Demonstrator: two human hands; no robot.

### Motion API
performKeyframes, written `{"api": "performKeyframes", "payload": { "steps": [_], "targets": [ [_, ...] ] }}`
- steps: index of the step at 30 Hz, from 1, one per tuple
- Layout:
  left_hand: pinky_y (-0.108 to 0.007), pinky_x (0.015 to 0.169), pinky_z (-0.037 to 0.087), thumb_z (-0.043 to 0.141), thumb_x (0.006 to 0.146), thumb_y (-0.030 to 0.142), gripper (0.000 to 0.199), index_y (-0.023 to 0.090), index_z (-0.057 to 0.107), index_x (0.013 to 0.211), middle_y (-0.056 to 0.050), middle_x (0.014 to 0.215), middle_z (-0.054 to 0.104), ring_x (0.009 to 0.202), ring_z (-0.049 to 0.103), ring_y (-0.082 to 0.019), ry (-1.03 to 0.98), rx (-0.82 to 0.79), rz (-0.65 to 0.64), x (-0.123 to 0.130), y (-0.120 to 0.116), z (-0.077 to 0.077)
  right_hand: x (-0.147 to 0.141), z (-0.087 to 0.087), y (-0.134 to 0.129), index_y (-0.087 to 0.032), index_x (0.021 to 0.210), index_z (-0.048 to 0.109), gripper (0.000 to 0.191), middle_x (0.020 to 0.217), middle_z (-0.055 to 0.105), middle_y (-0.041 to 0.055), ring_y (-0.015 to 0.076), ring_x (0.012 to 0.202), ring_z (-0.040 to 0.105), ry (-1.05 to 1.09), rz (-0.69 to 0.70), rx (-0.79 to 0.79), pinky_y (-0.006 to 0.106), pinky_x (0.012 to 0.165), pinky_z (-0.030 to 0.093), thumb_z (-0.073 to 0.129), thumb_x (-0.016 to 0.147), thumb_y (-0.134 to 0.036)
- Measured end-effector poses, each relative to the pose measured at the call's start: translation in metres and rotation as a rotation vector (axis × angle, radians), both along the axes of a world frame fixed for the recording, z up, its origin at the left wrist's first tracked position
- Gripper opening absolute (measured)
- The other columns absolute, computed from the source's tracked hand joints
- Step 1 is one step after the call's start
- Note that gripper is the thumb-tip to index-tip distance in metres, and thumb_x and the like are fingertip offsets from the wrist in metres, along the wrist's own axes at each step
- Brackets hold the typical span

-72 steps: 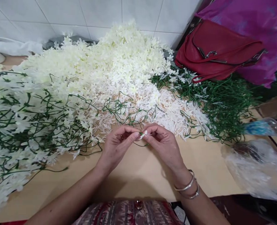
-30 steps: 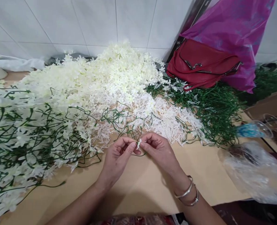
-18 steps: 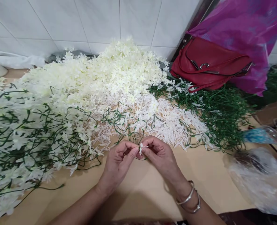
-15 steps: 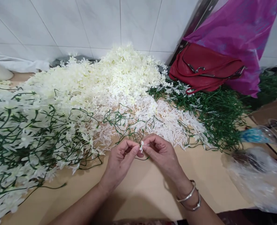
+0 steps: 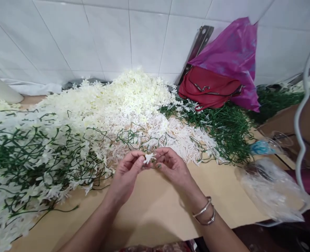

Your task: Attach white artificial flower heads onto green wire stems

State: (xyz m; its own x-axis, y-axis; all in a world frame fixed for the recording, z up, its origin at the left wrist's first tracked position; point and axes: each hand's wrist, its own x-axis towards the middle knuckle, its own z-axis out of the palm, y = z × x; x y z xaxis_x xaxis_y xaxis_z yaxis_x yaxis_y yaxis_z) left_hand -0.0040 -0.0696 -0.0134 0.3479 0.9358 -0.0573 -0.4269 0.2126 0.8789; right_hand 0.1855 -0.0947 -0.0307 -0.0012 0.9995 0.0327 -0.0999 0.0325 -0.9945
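Just in front of the flower pile, my left hand (image 5: 130, 170) pinches a small white artificial flower (image 5: 149, 158) between thumb and fingertips, its petals facing right. My right hand (image 5: 172, 166) is close against the flower's right side, index finger and thumb spread apart with no clear grip; a small dark green spot shows at the thumb tip. Behind both hands lie loose white stamen-like pieces (image 5: 182, 141) with curled green stems (image 5: 130, 136) among them. A large heap of cream-white artificial flowers (image 5: 134, 92) rises behind these.
At left, white flowers on green stems (image 5: 73, 157) cover the tan table (image 5: 155, 206). A red handbag (image 5: 209, 87) and purple plastic bag (image 5: 230, 52) lean by the tiled wall over green stems (image 5: 228, 129). A clear plastic bag (image 5: 272, 185) and grey cable (image 5: 300, 133) are at right.
The view has shifted, showing more on the right. The flower has turned so its open petals show, and my right thumb has moved off it.
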Motion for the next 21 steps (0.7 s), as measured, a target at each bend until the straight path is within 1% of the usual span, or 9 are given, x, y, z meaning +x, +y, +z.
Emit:
{"api": "performKeyframes", "payload": {
  "steps": [2, 6, 8, 10, 12, 15, 17, 19, 21],
  "targets": [
    [-0.026, 0.082, 0.057, 0.071, 0.100, 0.037, 0.015, 0.023, 0.074, 0.103, -0.002, 0.089, 0.077, 0.084, 0.073, -0.015, 0.172, 0.181, -0.049, -0.004, -0.001, 0.002, 0.001, 0.001, 0.002, -0.027, 0.111, 0.072, 0.030, 0.096, 0.071, 0.0017, 0.0174, 0.084, 0.063, 0.012, -0.025, -0.005, 0.031, 0.078, 0.051, 0.084, 0.087, -0.039],
    [-0.028, 0.080, 0.054, 0.065, 0.103, 0.024, 0.008, 0.022, 0.073, 0.102, -0.003, 0.095, 0.077, 0.089, 0.072, -0.017, 0.581, 0.757, -0.158, -0.012, -0.003, 0.010, 0.014, 0.009, 0.005, -0.025, 0.099, 0.075, 0.018, 0.089, 0.070, 0.0011, 0.0165, 0.081, 0.061, -0.078, -0.192, 0.025, 0.030, 0.079, 0.049, 0.080, 0.089, -0.039],
    [-0.032, 0.086, 0.054, 0.061, 0.104, 0.019, 0.011, 0.021, 0.072, 0.102, -0.004, 0.097, 0.078, 0.091, 0.072, -0.018, 0.769, 1.000, -0.245, -0.014, -0.007, 0.010, 0.023, 0.015, 0.008, -0.023, 0.094, 0.074, 0.017, 0.084, 0.069, 0.0006, 0.0164, 0.078, 0.060, -0.112, -0.258, 0.035, 0.030, 0.077, 0.049, 0.079, 0.088, -0.038],
    [-0.037, 0.094, 0.053, 0.058, 0.105, 0.016, 0.014, 0.021, 0.071, 0.104, -0.004, 0.099, 0.078, 0.095, 0.072, -0.019, 0.913, 1.170, -0.333, -0.017, -0.012, 0.006, 0.032, 0.022, 0.013, -0.022, 0.091, 0.073, 0.016, 0.081, 0.068, 0.0005, 0.0163, 0.074, 0.059, -0.158, -0.278, 0.038, 0.030, 0.072, 0.047, 0.077, 0.088, -0.038],
    [-0.041, 0.101, 0.052, 0.056, 0.105, 0.014, 0.015, 0.021, 0.069, 0.107, -0.005, 0.104, 0.078, 0.102, 0.072, -0.021, 0.992, 1.275, -0.387, -0.021, -0.018, -0.001, 0.040, 0.028, 0.021, -0.022, 0.090, 0.072, 0.015, 0.079, 0.068, 0.0006, 0.0168, 0.073, 0.059, -0.248, -0.261, 0.056, 0.031, 0.071, 0.047, 0.074, 0.089, -0.036],
    [-0.041, 0.107, 0.050, 0.055, 0.106, 0.014, 0.014, 0.019, 0.067, 0.112, -0.006, 0.111, 0.078, 0.112, 0.071, -0.022, 1.032, 1.324, -0.370, -0.029, -0.024, -0.009, 0.045, 0.037, 0.046, -0.021, 0.088, 0.071, 0.010, 0.079, 0.069, 0.0009, 0.0175, 0.074, 0.061, -0.468, -0.208, 0.129, 0.031, 0.073, 0.049, 0.070, 0.092, -0.031],
    [-0.039, 0.108, 0.051, 0.056, 0.106, 0.017, 0.011, 0.020, 0.066, 0.112, -0.005, 0.112, 0.079, 0.114, 0.071, -0.021, 1.016, 1.332, -0.339, -0.033, -0.024, -0.012, 0.041, 0.042, 0.074, -0.021, 0.091, 0.070, 0.006, 0.085, 0.072, 0.0026, 0.0182, 0.077, 0.064, -0.658, -0.204, 0.187, 0.031, 0.074, 0.051, 0.066, 0.093, -0.024],
    [-0.036, 0.108, 0.052, 0.058, 0.105, 0.020, 0.008, 0.021, 0.065, 0.109, -0.003, 0.108, 0.080, 0.113, 0.072, -0.020, 0.992, 1.343, -0.298, -0.037, -0.024, -0.014, 0.031, 0.047, 0.108, -0.020, 0.097, 0.070, 0.009, 0.099, 0.075, 0.0052, 0.0188, 0.084, 0.067, -0.932, -0.238, 0.194, 0.031, 0.081, 0.052, 0.062, 0.096, -0.021],
    [-0.036, 0.106, 0.054, 0.060, 0.104, 0.019, 0.007, 0.022, 0.065, 0.108, -0.002, 0.107, 0.080, 0.111, 0.074, -0.020, 1.004, 1.346, -0.249, -0.040, -0.026, -0.014, 0.018, 0.052, 0.141, -0.018, 0.102, 0.071, 0.011, 0.109, 0.074, 0.0106, 0.0232, 0.093, 0.068, -1.019, -0.267, 0.189, 0.036, 0.089, 0.051, 0.065, 0.094, -0.018]
  ]
}}
